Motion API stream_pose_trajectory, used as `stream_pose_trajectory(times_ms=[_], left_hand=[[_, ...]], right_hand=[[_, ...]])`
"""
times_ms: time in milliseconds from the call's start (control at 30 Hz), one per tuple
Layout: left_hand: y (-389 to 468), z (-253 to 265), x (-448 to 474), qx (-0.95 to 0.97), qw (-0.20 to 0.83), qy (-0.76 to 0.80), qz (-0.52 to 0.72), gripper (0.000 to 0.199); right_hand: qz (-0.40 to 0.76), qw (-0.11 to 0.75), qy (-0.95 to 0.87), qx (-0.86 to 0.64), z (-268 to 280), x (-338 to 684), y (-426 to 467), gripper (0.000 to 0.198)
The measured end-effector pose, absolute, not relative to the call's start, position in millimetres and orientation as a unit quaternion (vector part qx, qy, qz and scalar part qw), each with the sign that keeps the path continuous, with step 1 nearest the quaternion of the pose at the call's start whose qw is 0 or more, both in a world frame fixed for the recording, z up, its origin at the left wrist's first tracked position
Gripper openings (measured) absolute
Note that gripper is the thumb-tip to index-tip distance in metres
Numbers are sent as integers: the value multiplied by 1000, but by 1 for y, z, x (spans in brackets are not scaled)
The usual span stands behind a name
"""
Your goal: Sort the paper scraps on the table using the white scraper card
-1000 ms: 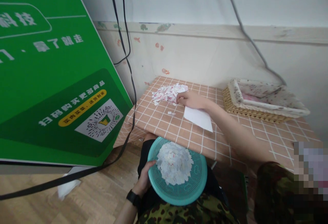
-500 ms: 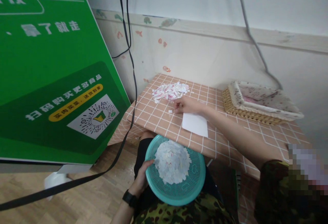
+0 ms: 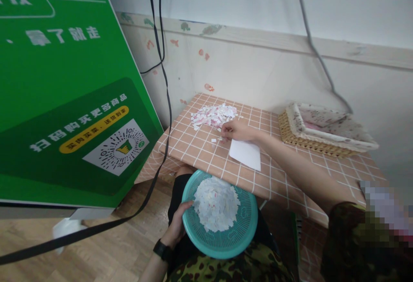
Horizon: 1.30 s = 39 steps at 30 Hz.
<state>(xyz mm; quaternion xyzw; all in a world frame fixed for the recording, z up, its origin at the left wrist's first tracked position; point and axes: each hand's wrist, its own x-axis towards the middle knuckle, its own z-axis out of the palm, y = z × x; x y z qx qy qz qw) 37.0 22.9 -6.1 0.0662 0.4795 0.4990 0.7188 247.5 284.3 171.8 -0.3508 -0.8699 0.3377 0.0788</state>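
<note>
My left hand (image 3: pixel 180 221) grips the left rim of a teal plastic basket (image 3: pixel 248 230) that rests on my lap. A mound of small white paper scraps (image 3: pixel 217 204) fills the middle of the basket. On the table my right hand (image 3: pixel 237 130) is closed, its fingertips pinched low over the cloth; what they hold, if anything, is too small to make out. Just beyond lies a loose pile of white and pink paper scraps (image 3: pixel 214 115). A small white scrap (image 3: pixel 213 140) lies left of the fingertips. Below my wrist is a white sheet of paper (image 3: pixel 245 155).
The table wears a brown checked cloth (image 3: pixel 193 148). A wicker basket with a floral lining (image 3: pixel 300 140) stands at its back right. On the left rises a large green sign (image 3: pixel 64 79), with a black strap (image 3: pixel 166 101) hanging in front. A grey cable (image 3: pixel 311 41) runs down the wall.
My right fingers have shifted slightly, and a small scrap now shows beneath them. My left hand and the teal basket stay in place. The view has moved very slightly.
</note>
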Motion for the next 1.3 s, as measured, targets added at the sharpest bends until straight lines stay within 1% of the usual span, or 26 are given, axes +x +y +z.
stream_pose_trajectory(times_ms=[67, 200, 333, 367, 533, 600, 767, 867, 1000, 1167, 1233, 1300], left_hand=[[23, -8, 37, 63, 715, 483, 501, 24], [23, -11, 38, 62, 710, 489, 503, 25], [24, -11, 38, 58, 712, 487, 503, 25], [24, -11, 38, 57, 714, 486, 500, 24], [23, -10, 37, 59, 723, 472, 502, 22], [22, -9, 37, 58, 723, 473, 501, 21], [21, -11, 36, 62, 718, 478, 502, 21], [21, -14, 35, 61, 718, 475, 505, 22], [22, -16, 35, 65, 721, 472, 504, 24], [22, -15, 35, 68, 712, 480, 509, 22], [22, -16, 35, 65, 720, 472, 504, 22], [22, -17, 35, 63, 724, 467, 504, 23]], right_hand=[[319, 74, -876, -353, 175, 249, 285, 12], [259, 47, -895, -359, 179, 252, 285, 22], [198, 74, -896, -391, 177, 252, 284, 32], [188, 75, -896, -395, 175, 251, 283, 33], [143, 87, -895, -414, 170, 246, 282, 21], [145, 93, -890, -422, 167, 243, 282, 20], [157, 49, -880, -446, 153, 236, 284, 20], [181, 41, -875, -446, 147, 234, 286, 17], [210, 58, -881, -420, 151, 236, 284, 13], [211, 80, -894, -386, 162, 240, 280, 13], [235, 76, -892, -380, 164, 241, 279, 15], [287, 82, -880, -370, 163, 241, 277, 19]])
